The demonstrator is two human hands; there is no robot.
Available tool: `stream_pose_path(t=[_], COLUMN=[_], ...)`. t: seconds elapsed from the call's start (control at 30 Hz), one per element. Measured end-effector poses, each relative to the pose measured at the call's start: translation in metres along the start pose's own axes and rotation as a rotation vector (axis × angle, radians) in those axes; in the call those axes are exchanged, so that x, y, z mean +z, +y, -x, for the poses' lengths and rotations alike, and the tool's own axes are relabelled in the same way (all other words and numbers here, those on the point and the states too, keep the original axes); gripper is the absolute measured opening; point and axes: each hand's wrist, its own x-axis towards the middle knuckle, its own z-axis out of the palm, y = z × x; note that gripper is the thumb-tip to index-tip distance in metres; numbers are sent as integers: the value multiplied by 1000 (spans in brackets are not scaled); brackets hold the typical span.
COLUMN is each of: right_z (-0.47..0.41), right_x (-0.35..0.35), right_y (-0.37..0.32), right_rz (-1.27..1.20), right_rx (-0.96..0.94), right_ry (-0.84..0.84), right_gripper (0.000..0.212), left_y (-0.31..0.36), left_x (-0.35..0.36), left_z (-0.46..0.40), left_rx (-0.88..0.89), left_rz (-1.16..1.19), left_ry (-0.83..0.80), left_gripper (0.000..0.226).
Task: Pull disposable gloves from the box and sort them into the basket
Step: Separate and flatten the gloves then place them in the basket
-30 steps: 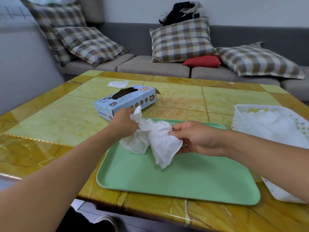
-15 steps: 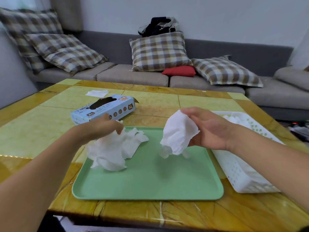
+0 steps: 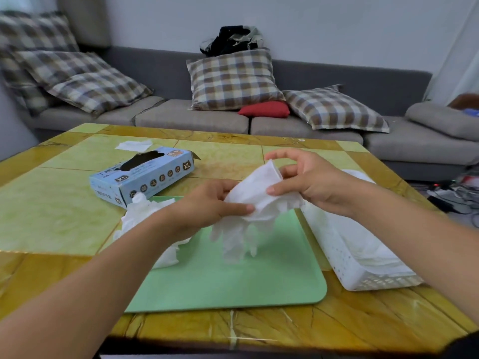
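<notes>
1. Your left hand [image 3: 207, 203] pinches the white glove [image 3: 255, 203] at its lower edge, thumb on top, other fingers curled under. It acts as the anchor while the other hand works the cuff.
2. Your right hand [image 3: 305, 180] has the cuff end: thumb pressed on the front and a finger looks tucked at the rim, w/ the index lifted free above. Judging by that, you're spreading the glove flat before it goes in.
3. The glove hangs between both hands above the green tray [image 3: 259, 281], its fingers dangling at 6 o'clock; can't tell if the tips touch the tray. Held in the air, it can fall straight.
4. The white basket [image 3: 344, 257] sits at 3 o'clock of the tray, just beside its edge, w/ flat white gloves already stacked inside. That puts the drop a short swing from your right hand.
5. A crumpled pile of gloves [image 3: 145, 216] lies at 9 o'clock on the tray, partly hidden by your left forearm, prob. staged for sorting.
6. The glove box [image 3: 145, 174] lies on the table [image 3: 51, 203] at 10-11 o'clock of the tray, opening facing up. A small white scrap [image 3: 133, 145] lies beyond it.
7. Next move, as a guess: carry the glove to 3 o'clock and lay it on the stack w/o letting it bunch.
</notes>
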Motion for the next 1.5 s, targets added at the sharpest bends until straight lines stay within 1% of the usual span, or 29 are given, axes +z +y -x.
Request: stream_pose_path(t=[0.03, 0.1, 0.13, 0.2, 0.27, 0.33, 0.37, 0.4, 0.43, 0.5, 0.57, 0.6, 0.63, 0.7, 0.73, 0.8, 0.87, 0.93, 1.0, 1.07, 1.13, 1.2, 1.27, 1.33, 1.43, 1.47, 1.5], right_z=[0, 2, 3, 7, 10, 14, 15, 17, 18, 17, 15, 12, 10, 3, 0, -10, -22, -33, -43, -47, -42, -32, -22, -17, -9, -6, -3], right_x=[-2, -5, -4, -3, -1, 0, 1, 1, 0, -3, -4, -4, -4, -3, -2, -1, 3, 5, 2, -4, -9, -13, -13, -9, -4, -3, 0], right_y=[2, 6, 7, 8, 0, -10, -13, -16, -16, -9, 6, 13, 19, 27, 29, 33, 37, 37, 30, 15, 1, -3, 5, 25, 53, 57, 59], right_rz=[-87, -129, -117, -138, -169, -181, -197, -215, -227, -222, -216, -224, -249, -364, -405, -381, -364, -378, -410, -368, -279, -179, -39, 158, 520, 612, 653], right_rx=[27, 88, 103, 94, 51, -1, -18, -22, -1, 105, 199, 222, 234, 260, 279, 319, 339, 291, 125, -117, -315, -401, -378, -243, -41, -16, -5], right_ry=[8, -57, -94, -126, -128, -107, -82, -68, -86, -233, -375, -404, -415, -379, -338, -229, -94, 8, 124, 230, 279, 287, 214, 58, -228, -344, -438], right_gripper=[59, 43, 36, 31, 31, 31, 30, 32, 39, 61, 81, 85, 81, 57, 50, 48, 37, 35, 43, 52, 53, 56, 64, 65, 57, 52, 47], left_y=[1, 3, 5, 11, 16, 21, 22, 24, 24, 24, 22, 19, 18, 15, 15, 14, 12, 11, 16, 25, 34, 36, 26, 7, -23, -30, -35], left_x=[-3, -6, -7, -5, -1, 6, 9, 11, 14, 17, 20, 21, 22, 22, 21, 17, 11, 6, 1, -5, -10, -13, -12, -9, 0, 2, 6], left_z=[2, 5, 7, 9, 10, 11, 11, 10, 9, 8, 7, 7, 6, 3, 1, -3, -9, -16, -25, -32, -32, -26, -19, -15, -10, -10, -8], left_rx=[-19, -33, -31, -29, -18, 36, 72, 98, 111, 102, 58, 26, -12, -89, -125, -197, -248, -236, -110, 100, 283, 344, 305, 205, 71, 52, 44], left_rz=[65, 115, 98, -23, -136, -138, -93, -11, 97, 281, 337, 340, 336, 304, 293, 260, 176, 120, 169, 196, 150, 117, 66, -78, -422, -509, -577], left_ry=[-27, -96, -133, -190, -182, -142, -109, -65, -21, 52, 104, 131, 165, 238, 258, 258, 225, 228, 272, 338, 357, 318, 237, 134, -128, -220, -293], left_gripper=[44, 46, 48, 55, 57, 50, 45, 42, 41, 40, 32, 28, 24, 20, 19, 16, 15, 18, 32, 43, 44, 48, 51, 45, 32, 28, 26])
